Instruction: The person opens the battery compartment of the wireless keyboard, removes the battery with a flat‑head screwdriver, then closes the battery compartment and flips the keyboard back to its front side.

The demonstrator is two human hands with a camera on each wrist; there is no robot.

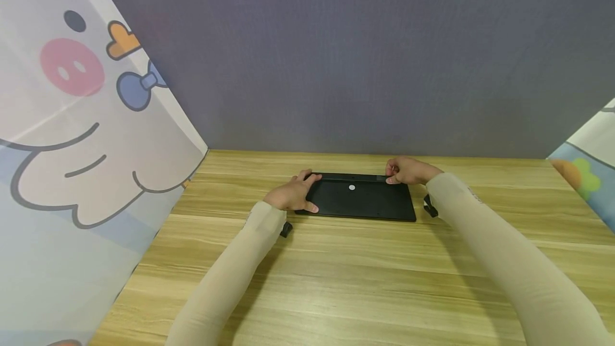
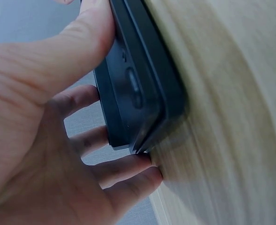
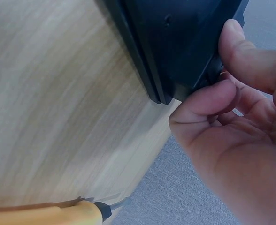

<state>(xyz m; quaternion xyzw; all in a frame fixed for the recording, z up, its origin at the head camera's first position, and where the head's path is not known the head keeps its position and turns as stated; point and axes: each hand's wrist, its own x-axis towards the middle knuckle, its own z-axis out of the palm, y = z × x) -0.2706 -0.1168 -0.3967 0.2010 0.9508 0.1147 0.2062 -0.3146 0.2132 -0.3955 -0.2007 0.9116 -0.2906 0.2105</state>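
The black slab [image 1: 360, 202] lies on the table [image 1: 346, 271], long axis nine to three o'clock, raised bar [image 1: 346, 177] toward twelve. The left hand [image 1: 291, 194] clamps its nine-o'clock end; the right hand [image 1: 407, 170] pinches its two-o'clock corner.

Pale-sleeved, the left arm [image 1: 223, 279] and right arm [image 1: 509, 260] stretch toward the far edge of the table [image 1: 365, 276]. The left hand [image 1: 290, 195] grips between thumb and spread fingers; the right hand [image 1: 409, 170], nearer that edge, pinches with curled fingers.
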